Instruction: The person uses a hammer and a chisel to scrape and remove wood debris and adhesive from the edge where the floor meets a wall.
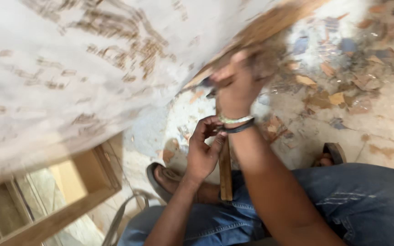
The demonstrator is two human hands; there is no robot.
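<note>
Seated in blue jeans (343,205), one sandal (158,180) planted on the floor, you curl your left hand (204,148) around a narrow wooden strip (225,175) that stands upright against your knee. Just beyond it your right hand (235,84), two bracelets (235,124) at the wrist, is clenched on a small dark tool, too blurred to name, at the wooden edge (270,23) of a large white panel (69,68). Wood scraps (338,98) litter the dusty floor (388,123) farther out.
</note>
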